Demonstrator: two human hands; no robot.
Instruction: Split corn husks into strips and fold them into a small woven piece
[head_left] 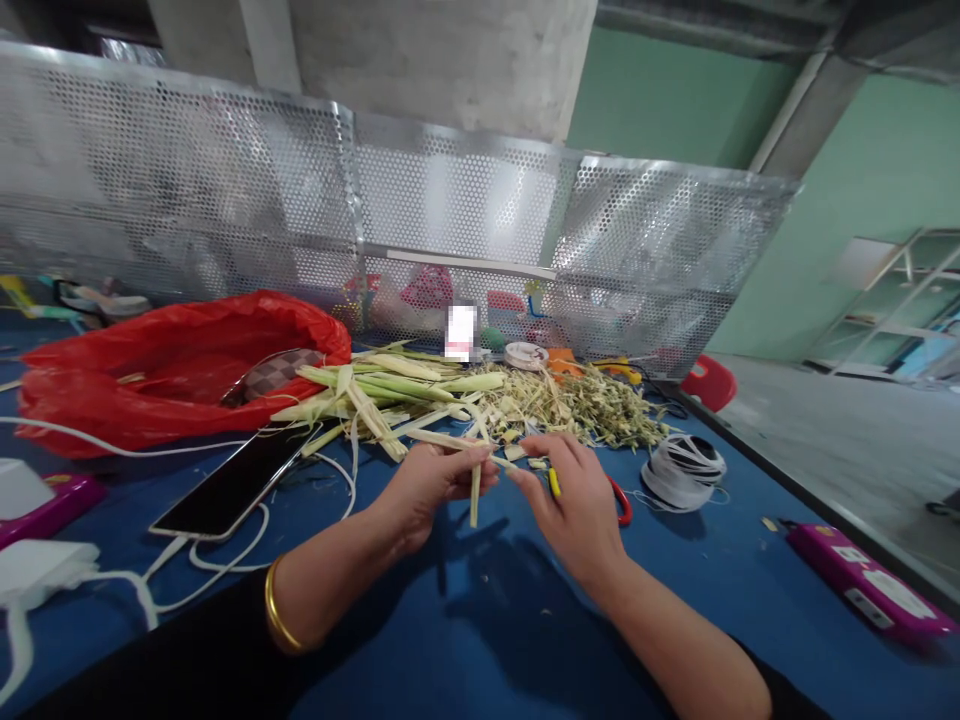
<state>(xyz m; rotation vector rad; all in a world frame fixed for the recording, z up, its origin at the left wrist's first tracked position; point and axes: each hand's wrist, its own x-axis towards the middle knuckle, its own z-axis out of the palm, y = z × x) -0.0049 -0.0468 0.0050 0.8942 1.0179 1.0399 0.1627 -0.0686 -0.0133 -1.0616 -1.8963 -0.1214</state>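
Several narrow, pale green husk strips cross one another at my fingertips, with one end hanging down. My left hand pinches them at the crossing between thumb and fingers. On the right, my right hand has thumb and index finger at the end of a strip, closed on it as far as I can see. Red and yellow handles, like those of scissors, lie partly hidden beneath that hand. Just beyond my hands is a pile of long green husks, with dry shreds beside it.
A red plastic bag stands left behind a phone with a white cable. Right of my hands sit a roll of white string and a purple case. A perforated metal screen borders the blue table.
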